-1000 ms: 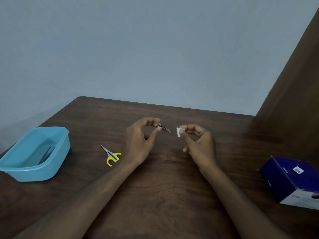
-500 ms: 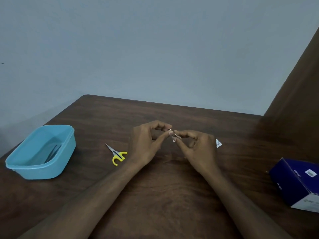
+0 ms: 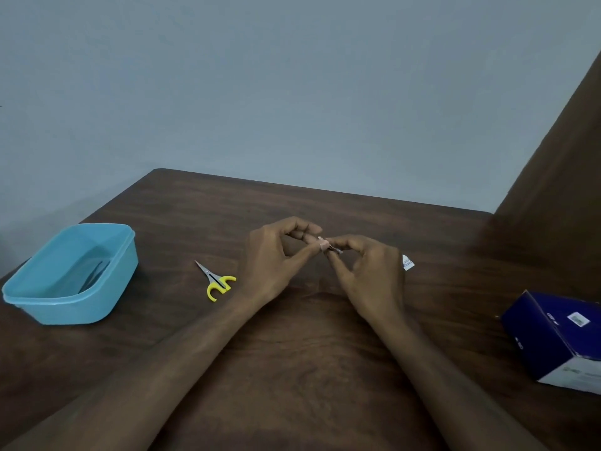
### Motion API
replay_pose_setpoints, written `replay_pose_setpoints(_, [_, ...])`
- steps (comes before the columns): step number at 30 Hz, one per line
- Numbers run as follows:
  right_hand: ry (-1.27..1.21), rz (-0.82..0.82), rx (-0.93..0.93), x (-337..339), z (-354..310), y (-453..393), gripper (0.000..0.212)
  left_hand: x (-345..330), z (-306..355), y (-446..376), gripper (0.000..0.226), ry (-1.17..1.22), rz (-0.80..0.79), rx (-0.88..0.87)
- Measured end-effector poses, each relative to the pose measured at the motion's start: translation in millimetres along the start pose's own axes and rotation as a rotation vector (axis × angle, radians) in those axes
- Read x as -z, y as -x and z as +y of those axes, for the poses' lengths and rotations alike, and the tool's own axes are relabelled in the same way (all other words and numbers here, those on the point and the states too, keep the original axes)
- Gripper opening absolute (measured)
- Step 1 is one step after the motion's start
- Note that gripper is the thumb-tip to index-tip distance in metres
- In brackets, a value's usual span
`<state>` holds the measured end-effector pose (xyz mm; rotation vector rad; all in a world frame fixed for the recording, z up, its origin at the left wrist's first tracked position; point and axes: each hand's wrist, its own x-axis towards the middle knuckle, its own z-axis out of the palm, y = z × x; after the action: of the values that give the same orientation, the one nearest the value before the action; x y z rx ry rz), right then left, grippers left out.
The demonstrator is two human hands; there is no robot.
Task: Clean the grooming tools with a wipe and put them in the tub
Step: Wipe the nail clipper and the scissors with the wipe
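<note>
Tweezers (image 3: 335, 249), a thin dark metal sliver, sit between both hands above the middle of the dark wood-grain worktop (image 3: 309, 369). Only a short stretch shows, so their long axis reads roughly left to right with the visible end pointing right and slightly toward the person. Fingers (image 3: 304, 253) of the left hand (image 3: 273, 265) are curled, thumb and forefinger pinching the tool's left end. Fingers (image 3: 340, 244) of the right hand (image 3: 370, 278) are curled too, pinching a small pale folded wipe (image 3: 323, 244) against the metal; the wipe looks soft and creased.

Left of the left hand, small scissors (image 3: 216, 279) lie flat on the worktop, with shiny steel blades and glossy yellow plastic loops. Their long axis runs diagonally, the tips pointing away and to the left, the loops nearer the person.

Farther left, near the worktop's edge, stands the tub (image 3: 107, 307), a light blue plastic rectangle with rounded corners and a lipped rim. Dark slim tools (image 3: 94, 275) lie on its floor, too dim to identify.

Just right of the right hand lies a torn white sachet (image 3: 407, 262). At the right edge rests a dark blue cardboard box (image 3: 559, 336) with a white base and a small label.
</note>
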<state>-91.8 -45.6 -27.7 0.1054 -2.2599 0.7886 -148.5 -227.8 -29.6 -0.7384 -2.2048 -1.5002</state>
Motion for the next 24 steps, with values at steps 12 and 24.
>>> replay_pose_setpoints(12, [0.06,0.13,-0.244,1,2,-4,0.01,0,3,1,0.011,0.067,0.015,0.006])
replay_pose_setpoints(24, [-0.089,0.047,0.074,-3,-9,0,0.009,3,4,2,0.012,-0.043,0.1,-0.039])
